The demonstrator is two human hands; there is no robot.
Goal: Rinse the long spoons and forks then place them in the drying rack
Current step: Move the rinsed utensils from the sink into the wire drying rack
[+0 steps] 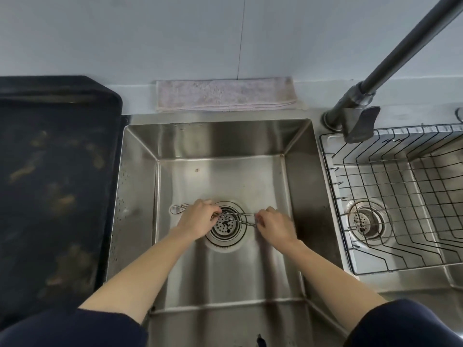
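— Dark sleeves sit closest to the lens, both forearms reaching down into the sink. What are the hands doing?

— Left hand has its grip pinched on the long spoons and forks just left of the drain strainer. Right hand pinches the other end of the handles. The bundle lies across the strainer, low on the sink floor.

— All of the cutlery?

— I think so, though how many pieces I cannot tell. A spoon bowl and fork head stick out beyond the left hand.

— Any rinsing yet?

— No water shows. The faucet is swung over toward the drying rack, not over this basin.

— And the rack?

— Bare wire, nothing in it, seated in the right basin.

— So how far along?

— Early, by my reading: gathering only. Rinsing and racking are both left to do.
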